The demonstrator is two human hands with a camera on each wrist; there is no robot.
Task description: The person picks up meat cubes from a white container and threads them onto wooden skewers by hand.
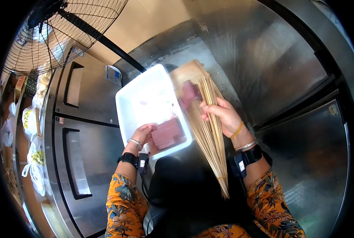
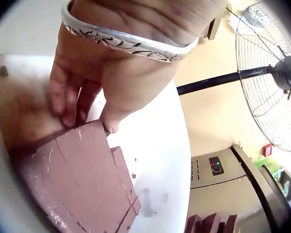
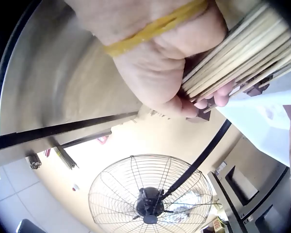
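My right hand point(image 1: 223, 116) grips a thick bundle of bamboo skewers point(image 1: 202, 137), thumb across them and fingers curled round. Their lower ends gather to a narrow bunch near my body. Dark reddish pieces point(image 1: 190, 91) are by the skewers' far end, blurred in the head view. In the right wrist view, small dark bits show beside the fingertips. My left hand point(image 1: 144, 133) reaches into a white plastic tub point(image 1: 122, 104). Its thumb and fingers pinch the corner of a smooth reddish-brown block point(image 2: 72, 174), scored with straight cuts into slabs.
A light brown board point(image 1: 196, 66) lies right of the tub on a metal surface. Behind the tub stands a wire-caged fan point(image 1: 65, 35) on a black pole. Steel fridge doors point(image 1: 85, 158) rise at left, and steel panels point(image 1: 300, 150) at right. Plastic bags point(image 1: 36, 158) hang far left.
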